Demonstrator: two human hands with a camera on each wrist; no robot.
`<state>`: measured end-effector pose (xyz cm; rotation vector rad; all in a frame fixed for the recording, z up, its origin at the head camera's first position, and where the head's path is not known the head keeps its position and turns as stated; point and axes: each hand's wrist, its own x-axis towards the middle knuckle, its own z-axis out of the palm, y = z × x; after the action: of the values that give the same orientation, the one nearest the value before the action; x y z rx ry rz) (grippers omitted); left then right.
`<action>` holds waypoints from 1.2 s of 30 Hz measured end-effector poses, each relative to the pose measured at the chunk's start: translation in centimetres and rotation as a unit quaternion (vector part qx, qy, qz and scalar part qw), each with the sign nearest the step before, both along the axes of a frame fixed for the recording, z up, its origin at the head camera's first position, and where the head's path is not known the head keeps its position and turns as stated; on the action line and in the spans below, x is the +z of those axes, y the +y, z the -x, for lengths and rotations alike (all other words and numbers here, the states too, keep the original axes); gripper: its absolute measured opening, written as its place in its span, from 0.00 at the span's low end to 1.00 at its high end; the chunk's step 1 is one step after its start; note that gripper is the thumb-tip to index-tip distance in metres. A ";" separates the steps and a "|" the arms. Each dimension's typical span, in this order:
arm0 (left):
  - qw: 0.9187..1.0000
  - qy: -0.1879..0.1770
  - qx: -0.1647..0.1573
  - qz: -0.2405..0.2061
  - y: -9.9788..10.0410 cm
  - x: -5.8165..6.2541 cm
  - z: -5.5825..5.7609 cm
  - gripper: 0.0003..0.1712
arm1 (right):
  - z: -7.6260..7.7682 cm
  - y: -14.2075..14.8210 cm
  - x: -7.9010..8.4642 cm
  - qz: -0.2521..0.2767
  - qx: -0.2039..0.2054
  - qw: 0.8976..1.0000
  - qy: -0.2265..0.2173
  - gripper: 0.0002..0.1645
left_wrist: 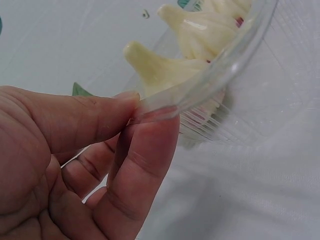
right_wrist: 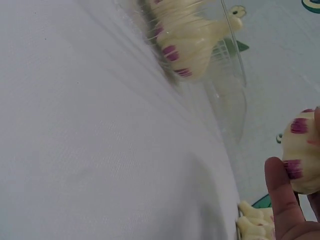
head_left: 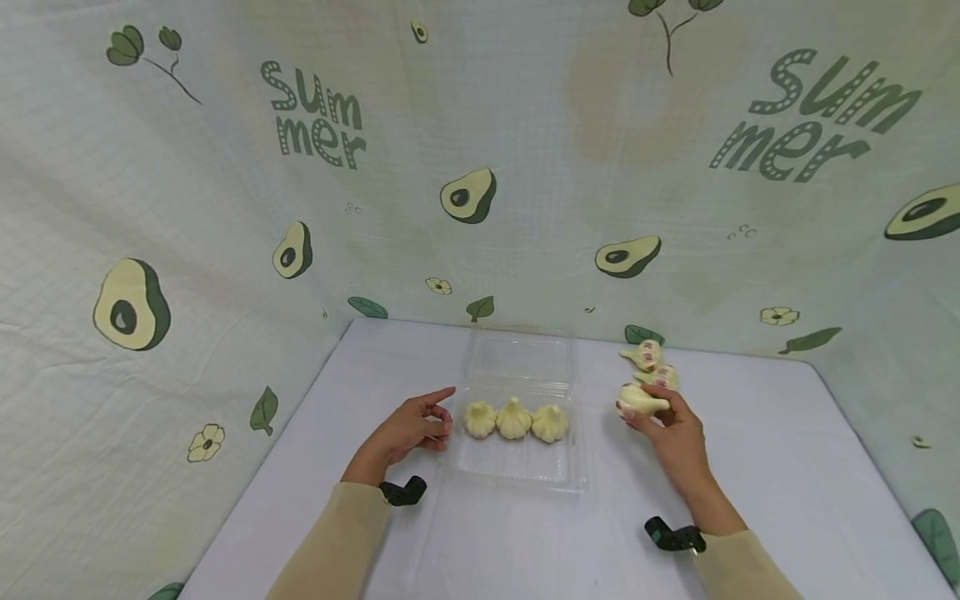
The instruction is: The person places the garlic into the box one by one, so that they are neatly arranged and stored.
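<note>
A clear plastic clamshell box (head_left: 513, 467) lies with its lid raised, holding three pale garlic bulbs (head_left: 513, 419) in a row. My left hand (head_left: 408, 429) is at the box's left side; in the left wrist view its thumb and finger pinch the box's rim (left_wrist: 157, 114). To the right of the box, my right hand (head_left: 681, 446) grips another garlic bulb (head_left: 637, 401), which lies sideways between thumb and fingers. Purple patches mark this bulb (right_wrist: 300, 150) in the right wrist view. Just beyond it on the table are two more bulbs, a nearer one (head_left: 665, 377) and a farther one (head_left: 647, 354).
A white-covered table (head_left: 510, 542) carries everything. Behind it hangs a cloth (head_left: 525, 233) printed with avocados, leaves and lettering, which also closes off both sides. The transparent lid (head_left: 517, 357) stands at the back of the box, near the cloth.
</note>
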<state>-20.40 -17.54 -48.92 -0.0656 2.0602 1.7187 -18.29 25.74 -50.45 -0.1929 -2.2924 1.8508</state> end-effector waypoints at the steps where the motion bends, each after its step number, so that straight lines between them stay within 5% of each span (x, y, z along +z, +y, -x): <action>1: 1.000 0.000 0.000 -0.001 0.0 0.0 0.0 0.46 | 0.0 0.0 0.1 -0.023 -0.010 1.000 -0.001 0.33; 10: 1.000 -0.001 0.000 -0.002 -0.1 -0.1 0.0 0.46 | -0.2 0.2 0.4 -0.065 0.021 0.997 0.023 0.25; 21: 1.000 0.001 -0.002 -0.008 -0.1 -0.1 -0.2 0.45 | -0.8 -0.8 2.0 -0.064 -0.051 0.997 0.009 0.23; 27: 1.000 0.005 -0.002 -0.005 -0.1 0.0 -0.1 0.45 | -1.2 -1.0 2.6 -0.142 -0.070 0.987 0.006 0.23; 36: 1.000 0.003 0.000 -0.003 0.2 0.0 -0.1 0.45 | -1.5 -1.3 3.2 -0.178 -0.082 0.980 0.019 0.24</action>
<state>-20.34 -17.39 -48.90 -0.0594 2.0587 1.7283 -16.75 24.40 -47.24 -0.2800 -2.4475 1.3287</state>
